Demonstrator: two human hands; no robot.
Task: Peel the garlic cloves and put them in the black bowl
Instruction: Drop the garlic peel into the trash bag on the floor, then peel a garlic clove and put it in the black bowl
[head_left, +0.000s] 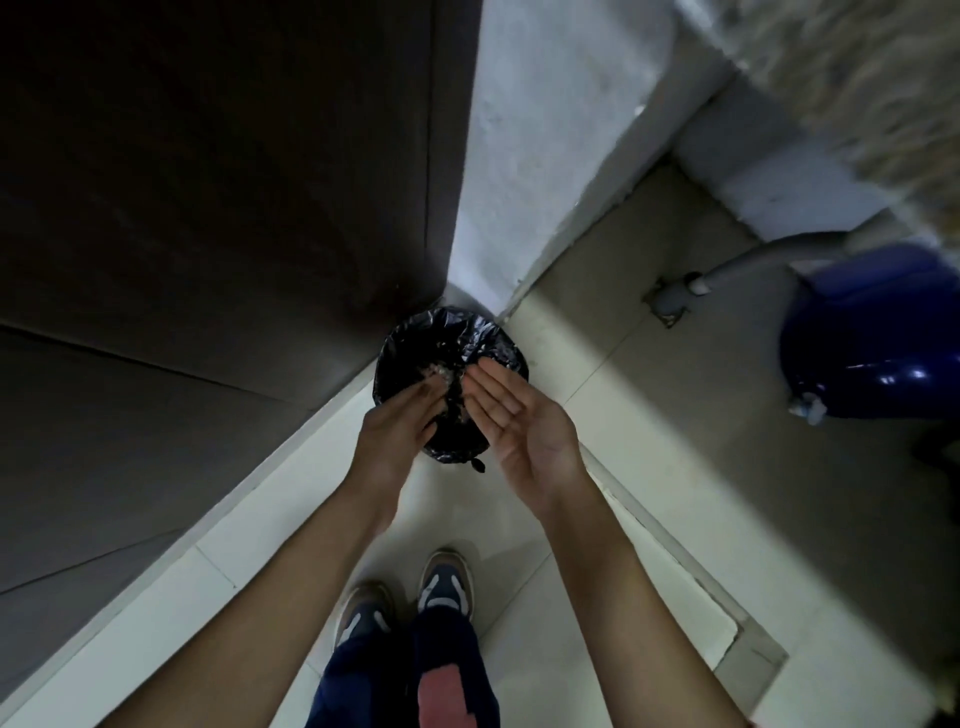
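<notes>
Both hands, left (397, 431) and right (519, 423), hang spread over the black-lined bin (447, 332), pale scraps (441, 371) at their fingertips.

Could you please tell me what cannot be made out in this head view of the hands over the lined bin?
- Bin contents: the left hand and right hand cover much of the opening; the black liner is dark.
- Pale bits at the fingertips: too small to identify.
- Blue container: cut off by the right edge.
- No garlic or bowl in view.
</notes>
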